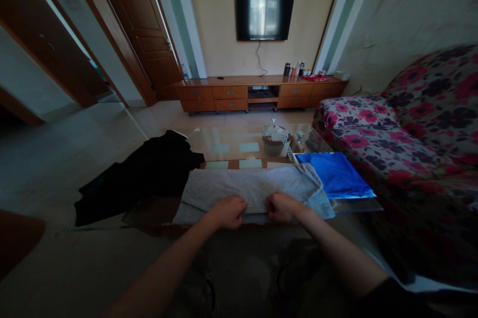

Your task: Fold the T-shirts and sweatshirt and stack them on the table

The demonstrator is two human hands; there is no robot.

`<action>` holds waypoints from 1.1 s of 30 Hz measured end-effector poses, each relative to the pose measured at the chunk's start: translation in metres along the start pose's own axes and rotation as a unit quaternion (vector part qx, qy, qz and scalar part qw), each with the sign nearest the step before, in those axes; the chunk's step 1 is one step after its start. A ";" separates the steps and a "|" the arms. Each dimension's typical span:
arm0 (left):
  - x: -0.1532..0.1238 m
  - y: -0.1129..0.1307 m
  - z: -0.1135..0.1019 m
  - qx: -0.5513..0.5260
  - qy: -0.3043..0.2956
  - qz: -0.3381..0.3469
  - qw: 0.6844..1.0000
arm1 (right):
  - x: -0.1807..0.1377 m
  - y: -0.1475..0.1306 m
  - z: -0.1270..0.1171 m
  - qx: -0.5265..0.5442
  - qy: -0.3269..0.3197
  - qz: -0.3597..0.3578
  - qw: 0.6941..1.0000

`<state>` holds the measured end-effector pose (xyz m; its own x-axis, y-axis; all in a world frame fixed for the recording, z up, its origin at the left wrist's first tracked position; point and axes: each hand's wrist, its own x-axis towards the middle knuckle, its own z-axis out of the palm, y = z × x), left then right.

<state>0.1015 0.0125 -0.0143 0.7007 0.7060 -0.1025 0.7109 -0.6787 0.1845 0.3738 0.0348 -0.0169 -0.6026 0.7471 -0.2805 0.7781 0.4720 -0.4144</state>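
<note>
A grey garment (239, 183) lies folded into a long strip across the near side of a glass coffee table (224, 136). On its near edge, left of the middle, rests my left hand (228, 212), fingers curled in and pinching the cloth. My right hand (282, 207) is a short way to the right, also closed on the near part of the same cloth. The fingertips are partly hidden. To the left a black garment (149, 171) is spread over the table's corner. A folded blue garment (334, 174) sits at the right end.
A bin (273, 146) shows through or behind the glass, near a small glass item (300, 135). The flowered sofa (366, 113) stands close on the right. Against the far wall is a low wooden cabinet (229, 92), with a television (264, 16) above it.
</note>
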 end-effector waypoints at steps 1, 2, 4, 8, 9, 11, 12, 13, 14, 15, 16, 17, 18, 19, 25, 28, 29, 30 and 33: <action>0.001 0.000 0.001 0.003 -0.007 0.000 1.000 | 0.000 0.000 0.001 0.007 -0.011 0.003 1.000; 0.001 0.000 0.002 0.004 -0.015 -0.001 1.000 | 0.000 0.000 0.002 0.013 -0.020 0.006 1.000; 0.002 -0.001 0.006 0.002 -0.032 -0.002 0.999 | 0.001 0.000 0.003 0.022 -0.035 0.013 0.999; 0.010 -0.008 0.012 -0.015 0.008 -0.020 1.000 | 0.009 0.003 0.003 0.031 -0.013 0.015 0.999; 0.014 -0.010 0.013 -0.014 0.039 -0.033 0.999 | 0.013 0.003 0.002 0.023 0.023 0.019 0.999; 0.024 -0.018 0.015 -0.003 0.108 -0.065 0.992 | 0.023 0.001 0.000 -0.010 0.122 0.031 0.992; 0.029 -0.022 0.017 0.004 0.138 -0.084 0.987 | 0.029 0.000 0.001 -0.032 0.168 0.037 0.985; 0.035 -0.026 0.020 0.010 0.162 -0.104 0.981 | 0.035 -0.001 0.002 -0.054 0.200 0.042 0.977; 0.041 -0.030 0.023 0.015 0.180 -0.123 0.976 | 0.041 -0.002 0.004 -0.073 0.217 0.048 0.972; 0.046 -0.034 0.027 0.018 0.191 -0.140 0.971 | 0.048 -0.003 0.008 -0.088 0.221 0.055 0.970; 0.051 -0.038 0.032 0.020 0.196 -0.155 0.968 | 0.054 -0.004 0.012 -0.098 0.215 0.064 0.970; 0.055 -0.041 0.037 0.021 0.197 -0.166 0.966 | 0.059 -0.004 0.017 -0.105 0.207 0.073 0.970; 0.059 -0.044 0.042 0.021 0.194 -0.174 0.965 | 0.063 -0.003 0.022 -0.108 0.200 0.080 0.970; 0.061 -0.047 0.046 0.021 0.190 -0.179 0.965 | 0.067 -0.001 0.026 -0.109 0.197 0.085 0.971; 0.040 -0.081 0.051 0.033 0.168 -0.207 0.963 | 0.056 0.044 0.027 -0.119 0.206 0.130 0.962; 0.011 -0.108 0.048 0.051 0.168 -0.267 0.948 | 0.033 0.082 0.015 -0.141 0.241 0.216 0.936; 0.002 -0.117 0.047 0.055 0.166 -0.290 0.941 | 0.025 0.094 0.012 -0.149 0.252 0.237 0.926; -0.007 -0.125 0.046 0.058 0.163 -0.310 0.935 | 0.018 0.105 0.008 -0.157 0.263 0.248 0.919; -0.023 -0.139 0.046 0.059 0.152 -0.333 0.929 | 0.006 0.128 0.000 -0.148 0.286 0.296 0.899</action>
<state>-0.0111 0.0812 -0.0823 0.0665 0.9894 0.1289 0.9948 -0.0757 0.0680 0.4699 0.0996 -0.0715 0.0556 0.9872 0.1497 0.9967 -0.0462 -0.0660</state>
